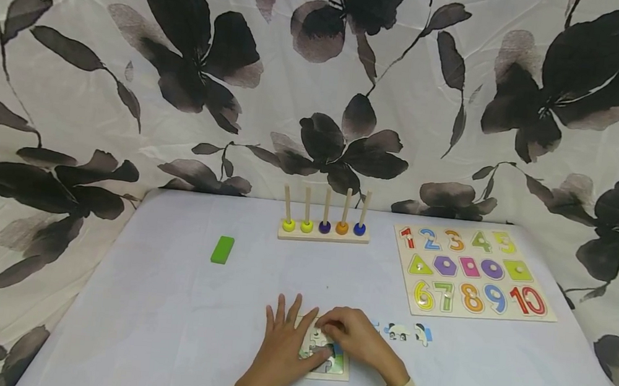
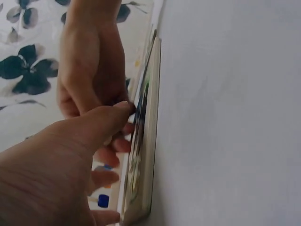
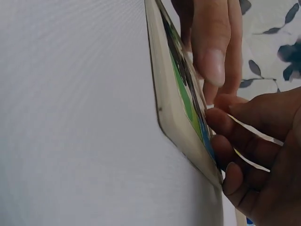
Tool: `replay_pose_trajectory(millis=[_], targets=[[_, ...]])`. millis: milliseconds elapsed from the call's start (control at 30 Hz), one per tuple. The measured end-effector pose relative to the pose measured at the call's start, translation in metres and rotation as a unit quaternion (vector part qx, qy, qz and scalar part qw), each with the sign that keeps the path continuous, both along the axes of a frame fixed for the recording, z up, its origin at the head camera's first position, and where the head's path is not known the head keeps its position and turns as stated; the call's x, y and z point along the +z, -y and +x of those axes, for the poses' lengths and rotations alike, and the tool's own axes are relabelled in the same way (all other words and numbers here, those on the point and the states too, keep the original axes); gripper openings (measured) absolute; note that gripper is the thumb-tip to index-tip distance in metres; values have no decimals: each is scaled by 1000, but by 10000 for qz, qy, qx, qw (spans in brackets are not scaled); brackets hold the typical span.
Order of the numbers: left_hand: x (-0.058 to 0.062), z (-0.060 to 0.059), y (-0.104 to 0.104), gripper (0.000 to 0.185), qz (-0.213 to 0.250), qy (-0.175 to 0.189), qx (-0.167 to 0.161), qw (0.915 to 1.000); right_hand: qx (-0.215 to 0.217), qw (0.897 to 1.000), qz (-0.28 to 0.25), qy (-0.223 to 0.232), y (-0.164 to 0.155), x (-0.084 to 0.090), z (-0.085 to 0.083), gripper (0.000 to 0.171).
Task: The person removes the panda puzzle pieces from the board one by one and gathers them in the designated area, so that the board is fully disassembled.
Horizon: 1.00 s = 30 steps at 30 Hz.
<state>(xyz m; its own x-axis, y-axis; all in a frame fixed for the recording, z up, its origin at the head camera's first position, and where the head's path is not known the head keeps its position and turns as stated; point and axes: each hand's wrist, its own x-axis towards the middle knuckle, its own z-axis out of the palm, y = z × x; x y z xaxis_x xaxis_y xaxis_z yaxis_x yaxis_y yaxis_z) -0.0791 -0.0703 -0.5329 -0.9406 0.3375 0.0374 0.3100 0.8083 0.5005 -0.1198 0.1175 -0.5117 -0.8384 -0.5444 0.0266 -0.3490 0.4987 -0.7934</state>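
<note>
Working a small jigsaw tray (image 1: 338, 370) at the near edge of the table (image 1: 163, 315), I have both hands on it. My left hand (image 1: 280, 348) lies flat, fingers spread, with its thumb across the picture, steadying the tray. My right hand (image 1: 354, 337) has its fingers curled down on a piece (image 1: 318, 338) at the tray's upper part; from the wrist views I see the fingertips (image 3: 217, 123) pressed at the tray's face, but whether that piece is fully seated I cannot tell. I judge the puzzle partly filled: some of the picture shows green and blue, and three loose pieces (image 1: 398, 332) lie just to the right, so several are left to fit. Farther off stand a peg rack with rings (image 1: 324, 227), a number and shape board (image 1: 472, 272) and a green block (image 1: 222, 250), all well apart; nothing blocks the reach.
</note>
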Motion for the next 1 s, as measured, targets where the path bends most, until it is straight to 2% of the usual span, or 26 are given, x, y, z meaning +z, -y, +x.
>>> replay_pose_trajectory(millis=[167,400,633,1000], targets=[[-3,1,10,61,316,2,-213,9993,-137,9989,239,-380,-8,-1,4,12],[0,-1,14,49,307,-32,-316,9990,-237,9970,422,-605,-16,-2,8,13],[3,-1,15,49,295,-4,-357,9989,64,9983,408,-418,-8,-1,10,18],[2,0,16,62,391,77,-230,9989,-37,9983,377,-439,-1,0,11,16]])
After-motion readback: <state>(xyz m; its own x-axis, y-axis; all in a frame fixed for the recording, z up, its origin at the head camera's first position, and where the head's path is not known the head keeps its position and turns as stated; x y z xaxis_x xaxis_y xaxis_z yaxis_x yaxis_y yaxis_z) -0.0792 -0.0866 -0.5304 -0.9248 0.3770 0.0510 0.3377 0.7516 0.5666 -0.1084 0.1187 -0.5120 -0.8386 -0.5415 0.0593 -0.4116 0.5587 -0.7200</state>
